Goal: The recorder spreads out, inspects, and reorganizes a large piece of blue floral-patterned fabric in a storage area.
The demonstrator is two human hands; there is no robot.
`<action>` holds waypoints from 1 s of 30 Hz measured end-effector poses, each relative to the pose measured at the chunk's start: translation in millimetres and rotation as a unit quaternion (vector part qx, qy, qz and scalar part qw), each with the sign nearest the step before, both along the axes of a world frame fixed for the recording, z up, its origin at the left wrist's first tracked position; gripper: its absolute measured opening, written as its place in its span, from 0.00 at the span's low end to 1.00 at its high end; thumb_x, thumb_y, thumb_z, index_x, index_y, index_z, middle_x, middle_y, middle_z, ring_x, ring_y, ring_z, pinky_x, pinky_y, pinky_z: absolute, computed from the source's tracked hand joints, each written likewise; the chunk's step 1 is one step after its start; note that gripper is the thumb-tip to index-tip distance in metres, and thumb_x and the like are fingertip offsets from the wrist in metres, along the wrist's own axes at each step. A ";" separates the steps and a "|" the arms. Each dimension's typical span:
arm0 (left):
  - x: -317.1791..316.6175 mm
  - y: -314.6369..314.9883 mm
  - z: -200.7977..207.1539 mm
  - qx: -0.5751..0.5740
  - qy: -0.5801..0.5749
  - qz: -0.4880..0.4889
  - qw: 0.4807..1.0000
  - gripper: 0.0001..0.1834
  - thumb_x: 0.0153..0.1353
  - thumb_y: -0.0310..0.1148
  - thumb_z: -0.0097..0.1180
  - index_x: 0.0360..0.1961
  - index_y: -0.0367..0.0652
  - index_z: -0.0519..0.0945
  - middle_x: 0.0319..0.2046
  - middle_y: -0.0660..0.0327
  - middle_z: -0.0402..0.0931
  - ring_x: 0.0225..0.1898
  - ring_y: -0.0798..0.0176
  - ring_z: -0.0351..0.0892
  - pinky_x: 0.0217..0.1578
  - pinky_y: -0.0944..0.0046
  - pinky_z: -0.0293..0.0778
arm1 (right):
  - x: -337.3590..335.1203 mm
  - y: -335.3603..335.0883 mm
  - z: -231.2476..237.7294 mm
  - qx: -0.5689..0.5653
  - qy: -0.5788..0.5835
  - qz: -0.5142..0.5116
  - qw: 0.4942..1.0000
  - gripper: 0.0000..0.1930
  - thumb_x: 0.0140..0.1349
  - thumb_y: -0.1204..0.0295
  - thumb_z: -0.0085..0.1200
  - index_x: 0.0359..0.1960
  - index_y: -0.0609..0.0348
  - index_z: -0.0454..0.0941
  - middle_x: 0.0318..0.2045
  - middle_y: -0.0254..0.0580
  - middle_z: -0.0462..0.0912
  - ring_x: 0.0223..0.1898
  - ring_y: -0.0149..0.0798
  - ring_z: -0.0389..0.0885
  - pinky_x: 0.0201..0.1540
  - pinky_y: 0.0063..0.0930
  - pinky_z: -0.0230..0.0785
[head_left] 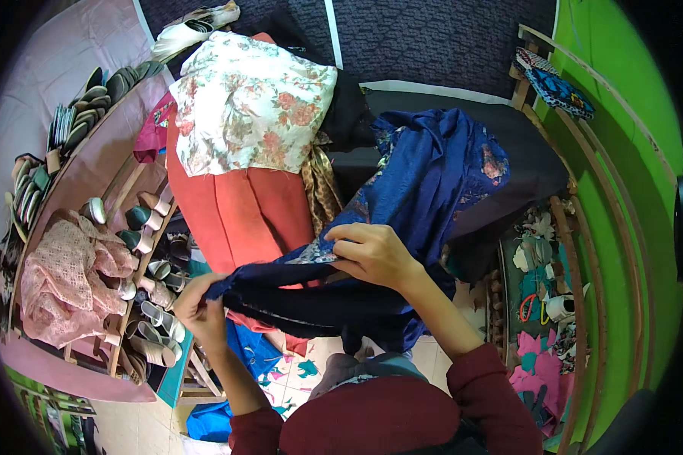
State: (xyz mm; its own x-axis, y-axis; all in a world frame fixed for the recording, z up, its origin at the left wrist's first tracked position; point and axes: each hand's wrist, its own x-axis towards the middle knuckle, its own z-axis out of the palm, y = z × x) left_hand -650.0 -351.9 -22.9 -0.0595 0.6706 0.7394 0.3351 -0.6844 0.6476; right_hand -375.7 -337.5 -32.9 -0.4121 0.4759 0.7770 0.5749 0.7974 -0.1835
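Note:
A dark blue cloth (421, 178) with floral patches lies over the dark work surface and hangs toward me. My left hand (202, 307) is closed on one end of its edge, at the left. Farther right, my right hand (373, 256) pinches the same cloth beside a floral patch. Between the two hands the edge is stretched, and its dark underside with a pale frayed line shows below. Beyond my hands, a white floral cloth (254, 102) is spread over a coral-red cloth (235, 212). A leopard-print cloth (322, 186) hangs next to them.
At the left, a wooden rack (146, 254) holds several shoes and shoe lasts, with a pink lacy cloth (76, 277) over it. Soles (91, 102) line an upper shelf. On the right, a shelf of scraps (539, 364) stands by wooden rails (584, 303) and a green wall (637, 98). Scraps litter the tiled floor.

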 end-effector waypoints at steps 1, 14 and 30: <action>3.5 3.9 0.5 0.000 -0.014 -0.004 1.000 0.07 0.44 0.17 0.52 0.27 0.30 0.78 0.25 0.57 0.77 0.29 0.66 0.75 0.35 0.71 0.69 | -0.7 -2.1 -1.8 0.006 0.008 -0.019 1.000 0.09 0.48 0.67 0.57 0.21 0.57 0.71 0.28 0.36 0.76 0.28 0.38 0.76 0.29 0.29 0.69; 59.3 45.6 4.6 -0.062 0.022 -0.084 0.994 0.09 0.46 0.14 0.52 0.31 0.31 0.78 0.27 0.60 0.77 0.33 0.69 0.75 0.34 0.71 0.70 | 30.4 -27.2 -56.2 -0.357 -0.046 -0.143 0.922 0.15 0.49 0.64 0.58 0.34 0.59 0.74 0.36 0.43 0.77 0.38 0.46 0.76 0.40 0.37 0.68; 121.2 4.1 -54.3 -0.273 -0.040 -0.255 0.927 0.12 0.43 0.13 0.53 0.31 0.33 0.77 0.29 0.61 0.77 0.33 0.70 0.77 0.36 0.71 0.72 | 10.2 -51.1 -14.5 -0.252 0.134 -0.085 0.955 0.15 0.43 0.85 0.54 0.35 0.60 0.80 0.26 0.45 0.81 0.23 0.39 0.79 0.26 0.24 0.68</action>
